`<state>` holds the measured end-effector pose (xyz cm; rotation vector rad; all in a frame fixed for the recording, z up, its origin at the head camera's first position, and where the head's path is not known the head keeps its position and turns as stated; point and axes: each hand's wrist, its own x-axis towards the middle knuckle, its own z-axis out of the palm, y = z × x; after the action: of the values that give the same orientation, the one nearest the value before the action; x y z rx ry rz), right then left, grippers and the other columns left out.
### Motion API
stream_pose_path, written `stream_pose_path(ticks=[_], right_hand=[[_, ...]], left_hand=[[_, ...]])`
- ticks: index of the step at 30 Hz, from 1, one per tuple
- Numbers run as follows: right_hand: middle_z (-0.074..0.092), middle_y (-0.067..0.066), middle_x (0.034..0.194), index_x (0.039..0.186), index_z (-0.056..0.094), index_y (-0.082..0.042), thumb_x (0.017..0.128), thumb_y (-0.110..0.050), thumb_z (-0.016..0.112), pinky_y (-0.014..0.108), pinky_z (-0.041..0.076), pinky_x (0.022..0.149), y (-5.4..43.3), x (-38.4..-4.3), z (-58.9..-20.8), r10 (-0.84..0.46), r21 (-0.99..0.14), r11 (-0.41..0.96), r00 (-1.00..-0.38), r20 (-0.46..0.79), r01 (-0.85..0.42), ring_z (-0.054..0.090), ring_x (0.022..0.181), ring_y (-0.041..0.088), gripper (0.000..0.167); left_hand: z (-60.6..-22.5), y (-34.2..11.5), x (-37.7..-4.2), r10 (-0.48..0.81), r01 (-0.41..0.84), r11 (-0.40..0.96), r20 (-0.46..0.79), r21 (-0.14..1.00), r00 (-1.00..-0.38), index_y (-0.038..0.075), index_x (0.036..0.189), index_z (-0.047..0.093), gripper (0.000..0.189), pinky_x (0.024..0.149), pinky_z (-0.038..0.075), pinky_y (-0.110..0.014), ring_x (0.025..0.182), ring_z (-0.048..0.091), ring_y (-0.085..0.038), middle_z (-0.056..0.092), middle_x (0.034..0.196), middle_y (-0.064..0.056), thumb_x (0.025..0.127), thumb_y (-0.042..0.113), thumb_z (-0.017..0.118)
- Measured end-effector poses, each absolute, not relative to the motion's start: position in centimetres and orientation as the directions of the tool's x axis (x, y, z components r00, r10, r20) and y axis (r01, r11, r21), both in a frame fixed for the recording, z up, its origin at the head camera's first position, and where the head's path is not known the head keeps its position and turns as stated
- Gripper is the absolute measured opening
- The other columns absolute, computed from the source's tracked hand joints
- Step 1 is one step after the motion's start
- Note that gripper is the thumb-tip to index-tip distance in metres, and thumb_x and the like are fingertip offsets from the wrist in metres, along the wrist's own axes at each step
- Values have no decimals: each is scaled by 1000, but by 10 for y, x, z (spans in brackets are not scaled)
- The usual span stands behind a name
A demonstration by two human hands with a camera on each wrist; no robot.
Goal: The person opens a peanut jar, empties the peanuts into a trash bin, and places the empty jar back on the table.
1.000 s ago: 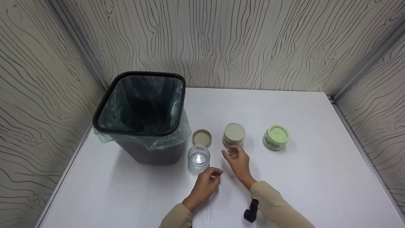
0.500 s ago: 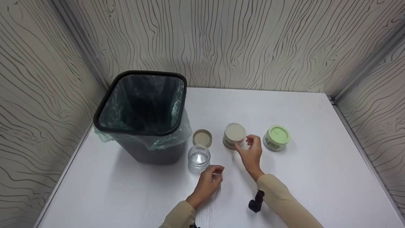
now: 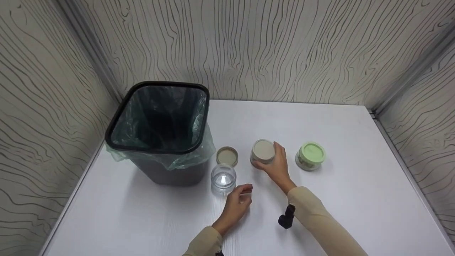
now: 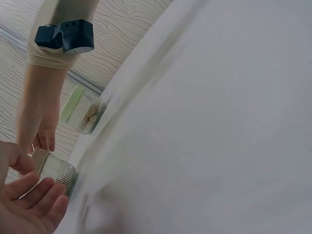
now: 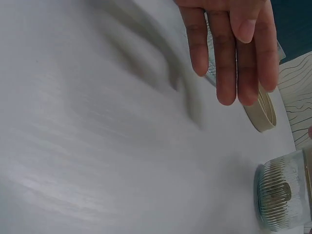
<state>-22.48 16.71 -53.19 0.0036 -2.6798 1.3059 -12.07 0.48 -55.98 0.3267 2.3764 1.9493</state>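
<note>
My right hand [image 3: 280,169] grips a glass jar with a beige lid [image 3: 263,150], thumb at its front and fingers along its right side. In the right wrist view, the ribbed jar [image 5: 280,192] shows something small and brownish inside; most of the right hand lies beyond the frame. My left hand [image 3: 236,204] hovers low over the table with loosely bent fingers, holding nothing. Just beyond it stands an uncovered clear jar [image 3: 223,179], and behind that a loose beige lid [image 3: 227,156] lies on the table. To the right sits a green-lidded jar [image 3: 311,154] with brownish contents.
A dark bin [image 3: 177,176] lined with a translucent green bag stands left of the jars, on the white table [image 3: 359,177]. Wood-patterned panels [image 3: 284,49] enclose the table at the back and both sides.
My right hand moved from in front of the beige-lidded jar to its right side and took hold of it. The left hand shifted slightly away from me.
</note>
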Motion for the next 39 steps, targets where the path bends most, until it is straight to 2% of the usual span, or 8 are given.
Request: stream_pose_path(ticks=[4, 11, 25, 32, 39], right_hand=[[38, 27, 143, 145, 27, 6, 72, -21, 83, 56, 31, 118, 163, -229, -531, 75, -782, 622, -991, 112, -42, 38, 136, 43, 97], [37, 28, 145, 147, 25, 7, 75, -18, 80, 55, 31, 118, 160, -234, -526, 85, -765, 644, -994, 66, 4, 37, 138, 44, 94], [47, 33, 138, 136, 41, 14, 71, -12, 83, 54, 38, 114, 164, -234, -529, 84, -752, 650, -973, 217, -111, 45, 131, 47, 81], [49, 31, 137, 135, 42, 12, 69, -11, 84, 53, 36, 115, 168, -226, -525, 112, -781, 619, -976, 189, -80, 45, 132, 45, 82], [51, 30, 135, 134, 44, 11, 67, -12, 85, 52, 39, 113, 173, -215, -529, 113, -786, 613, -976, 188, -80, 48, 130, 44, 82]], left_hand=[[-560, 4, -119, 191, 124, 169, 91, 978, -977, -6, 122, 57, 38, 95, 55, -36, 112, 61, -37, 64, 121, -22, 84, -4, 55], [-558, 4, -118, 193, 112, 159, 81, 981, -978, -6, 123, 56, 38, 95, 55, -36, 114, 61, -37, 63, 122, -22, 84, -5, 57], [-557, 7, -121, 162, 117, 203, 84, 972, -983, -3, 124, 55, 35, 100, 51, -42, 119, 58, -35, 61, 126, -21, 89, 1, 55], [-557, 9, -119, 152, 166, 207, 136, 964, -979, -4, 123, 56, 36, 99, 52, -41, 118, 58, -37, 62, 125, -20, 87, -1, 56], [-556, 10, -116, 153, 165, 216, 134, 962, -979, -3, 122, 56, 36, 99, 52, -42, 118, 58, -36, 62, 125, -19, 86, 0, 58]])
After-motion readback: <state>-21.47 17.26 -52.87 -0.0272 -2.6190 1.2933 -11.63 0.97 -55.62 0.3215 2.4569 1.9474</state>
